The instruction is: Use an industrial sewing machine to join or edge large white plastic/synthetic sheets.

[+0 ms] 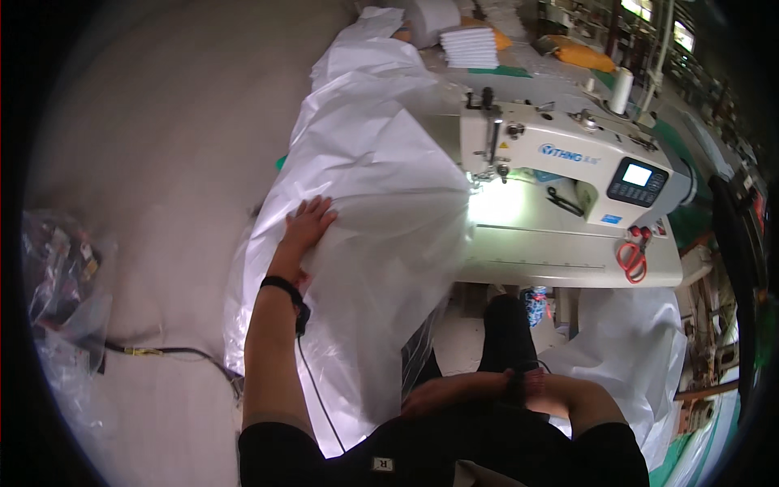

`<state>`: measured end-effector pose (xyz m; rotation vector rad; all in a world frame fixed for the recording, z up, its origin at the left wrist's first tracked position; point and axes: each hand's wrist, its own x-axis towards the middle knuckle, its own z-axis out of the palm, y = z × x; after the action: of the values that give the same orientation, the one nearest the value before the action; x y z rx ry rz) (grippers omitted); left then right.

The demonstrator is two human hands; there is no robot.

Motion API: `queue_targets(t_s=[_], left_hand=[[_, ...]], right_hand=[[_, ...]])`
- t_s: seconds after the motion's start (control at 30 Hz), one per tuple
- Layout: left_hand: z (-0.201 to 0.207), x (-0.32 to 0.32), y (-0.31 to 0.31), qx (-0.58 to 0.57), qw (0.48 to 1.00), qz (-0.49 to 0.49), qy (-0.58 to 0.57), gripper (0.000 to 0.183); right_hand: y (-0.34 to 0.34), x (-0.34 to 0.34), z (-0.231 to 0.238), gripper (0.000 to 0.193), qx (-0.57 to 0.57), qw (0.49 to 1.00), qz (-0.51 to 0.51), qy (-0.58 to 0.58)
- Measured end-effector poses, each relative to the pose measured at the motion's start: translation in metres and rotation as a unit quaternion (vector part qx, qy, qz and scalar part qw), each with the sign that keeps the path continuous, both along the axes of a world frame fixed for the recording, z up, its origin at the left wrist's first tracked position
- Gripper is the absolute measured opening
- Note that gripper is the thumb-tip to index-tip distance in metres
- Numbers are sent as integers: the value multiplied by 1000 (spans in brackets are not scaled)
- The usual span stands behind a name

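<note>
A large white plastic-looking sheet (365,154) drapes over the left side of the sewing table and hangs down toward my lap. Its right edge runs under the needle area of a white sewing machine (527,134), whose lamp is lit. My left hand (311,221) lies on the sheet with its fingers stretched out, left of the needle. Close to my body, my right hand (420,396) is beside the sheet's lower edge. Its fingers are mostly hidden, so whether it grips the sheet does not show.
Red-handled scissors (633,258) and black thread snips (564,201) lie on the sewing table (535,264). A thread cone (621,91) stands behind the machine. Folded white pieces (469,49) are stacked at the back. More white sheeting (625,341) hangs below right. A cable (174,351) crosses the floor at left.
</note>
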<state>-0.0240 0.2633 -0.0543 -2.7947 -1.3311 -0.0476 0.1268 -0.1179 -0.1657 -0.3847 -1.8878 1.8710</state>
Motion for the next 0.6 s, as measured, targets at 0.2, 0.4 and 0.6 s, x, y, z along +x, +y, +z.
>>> queue_targets(t_s=[0.2, 0.4, 0.6], left_hand=[[66, 5, -96, 101, 962, -31, -250, 46], [42, 19, -321, -114, 893, -292, -322, 35], [-15, 2, -382, -485, 820, -109, -282, 23]], right_hand=[[16, 25, -2, 28, -92, 944, -313, 42], [18, 7, 31, 24, -432, 784, -417, 155], [17, 22, 24, 16, -335, 788, -515, -27]])
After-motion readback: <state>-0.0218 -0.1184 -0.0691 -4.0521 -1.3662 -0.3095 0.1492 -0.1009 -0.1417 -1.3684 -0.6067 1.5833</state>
